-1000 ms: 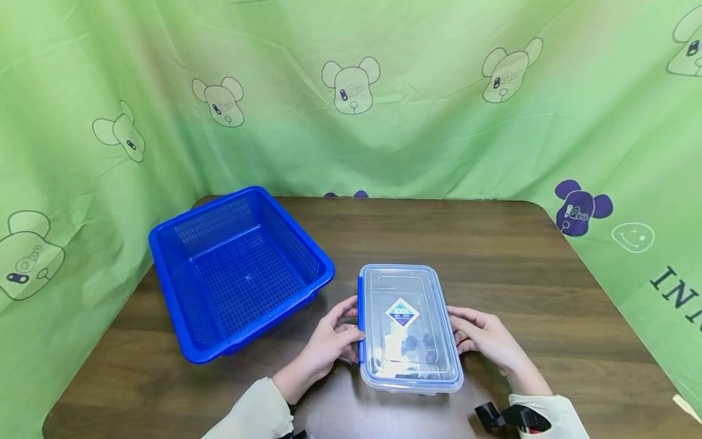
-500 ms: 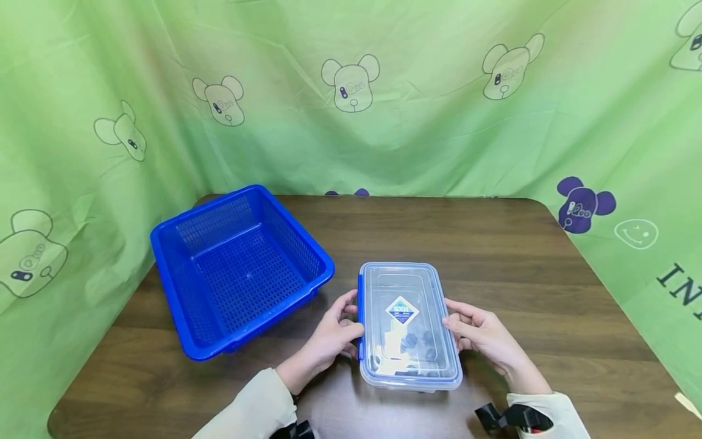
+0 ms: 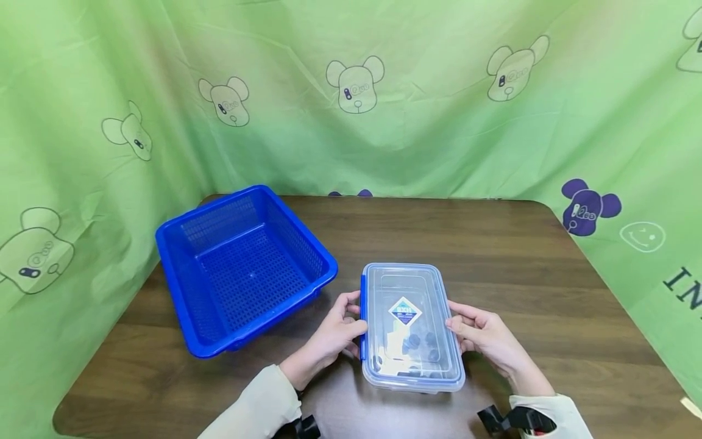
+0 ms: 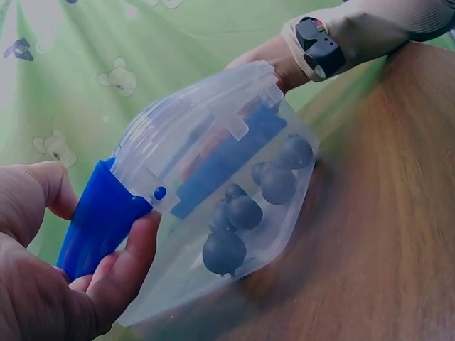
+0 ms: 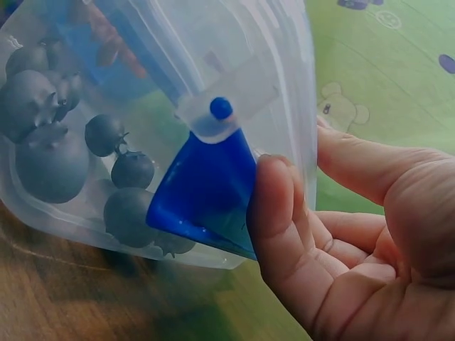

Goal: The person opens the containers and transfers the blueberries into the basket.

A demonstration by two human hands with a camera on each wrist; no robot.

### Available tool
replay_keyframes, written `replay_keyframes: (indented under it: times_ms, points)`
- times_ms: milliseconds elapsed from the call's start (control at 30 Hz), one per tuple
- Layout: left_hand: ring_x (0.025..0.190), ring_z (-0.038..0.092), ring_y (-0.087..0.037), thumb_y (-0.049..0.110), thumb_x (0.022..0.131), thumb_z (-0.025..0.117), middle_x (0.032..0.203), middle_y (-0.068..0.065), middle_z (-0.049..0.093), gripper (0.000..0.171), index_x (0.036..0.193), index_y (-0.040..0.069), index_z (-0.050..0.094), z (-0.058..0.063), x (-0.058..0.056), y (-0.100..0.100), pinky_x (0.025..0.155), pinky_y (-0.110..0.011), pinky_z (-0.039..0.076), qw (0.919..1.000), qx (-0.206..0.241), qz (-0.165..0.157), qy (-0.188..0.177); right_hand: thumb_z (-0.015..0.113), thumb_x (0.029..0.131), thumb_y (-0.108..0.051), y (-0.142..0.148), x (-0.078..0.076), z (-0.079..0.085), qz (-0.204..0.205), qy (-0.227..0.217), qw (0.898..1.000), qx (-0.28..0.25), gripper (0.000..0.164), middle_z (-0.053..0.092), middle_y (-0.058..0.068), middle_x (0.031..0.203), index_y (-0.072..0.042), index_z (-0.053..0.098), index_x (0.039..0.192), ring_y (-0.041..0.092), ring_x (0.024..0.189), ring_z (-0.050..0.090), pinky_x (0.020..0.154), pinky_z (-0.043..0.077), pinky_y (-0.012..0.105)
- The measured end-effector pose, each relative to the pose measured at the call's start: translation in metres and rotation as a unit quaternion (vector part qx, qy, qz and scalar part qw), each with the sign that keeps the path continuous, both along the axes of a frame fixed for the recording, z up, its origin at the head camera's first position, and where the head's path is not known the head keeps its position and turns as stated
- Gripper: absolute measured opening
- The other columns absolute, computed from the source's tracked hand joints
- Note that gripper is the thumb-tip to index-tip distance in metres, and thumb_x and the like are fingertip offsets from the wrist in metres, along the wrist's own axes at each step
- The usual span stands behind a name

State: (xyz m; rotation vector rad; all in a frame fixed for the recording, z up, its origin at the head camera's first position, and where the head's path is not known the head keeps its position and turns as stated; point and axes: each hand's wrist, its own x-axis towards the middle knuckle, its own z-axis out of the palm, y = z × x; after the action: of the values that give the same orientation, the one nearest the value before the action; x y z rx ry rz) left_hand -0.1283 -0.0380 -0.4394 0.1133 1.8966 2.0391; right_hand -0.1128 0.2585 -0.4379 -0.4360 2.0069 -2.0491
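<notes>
A clear plastic food storage box (image 3: pixel 422 283) with its lid on stands on the table in front of me. A diamond-shaped sticker (image 3: pixel 405 311) marks the lid. Through the wall, several dark round fruit-like pieces (image 4: pixel 225 250) with small crowns show in both wrist views. My left hand (image 3: pixel 331 335) grips the box's left side, thumb and fingers on its blue side clasp (image 4: pixel 99 220). On the right side, my right hand (image 3: pixel 488 338) has its thumb at the lid's edge and fingers against the other blue clasp (image 5: pixel 206 188), which hangs down along the wall.
An empty blue plastic basket (image 3: pixel 298 247) with perforated walls stands left of the box. Behind the brown wooden table (image 3: pixel 493 244) hangs a green curtain (image 3: pixel 417 140) printed with bear heads. A black wrist camera (image 3: pixel 515 419) sits on my right sleeve.
My right thumb has come up from the box's side onto the lid's edge. The left hand and the box stay nearly in place; the head view has shifted slightly.
</notes>
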Motion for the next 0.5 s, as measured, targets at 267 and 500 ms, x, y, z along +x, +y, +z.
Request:
replay_keyframes:
  times_ms: [267,500]
  points:
    - [0.064,0.056,-0.017,-0.003,0.075,0.064,0.109,-0.015,0.045,0.074,0.143,0.001,0.035,0.0055,0.0003,0.0035,0.037,-0.024,0.049,0.9992,-0.027,0.029,0.008,0.053,0.1,0.003,-0.003,-0.0018,0.0004,0.0,-0.001,1.0,0.002,0.055,0.069,-0.001,0.084,0.03,0.021,0.136,0.01,0.061,0.063,0.054,0.057,0.025]
    - [0.071,0.057,-0.018,-0.006,0.073,0.06,0.105,-0.014,0.046,0.072,0.14,-0.004,0.034,0.0067,0.0035,0.0088,0.036,-0.023,0.046,0.9977,-0.03,0.043,0.042,0.053,0.101,0.002,-0.0014,-0.0008,0.0007,0.0,-0.01,1.0,0.0,0.056,0.069,-0.001,0.083,0.029,0.019,0.136,0.01,0.061,0.064,0.055,0.057,0.025]
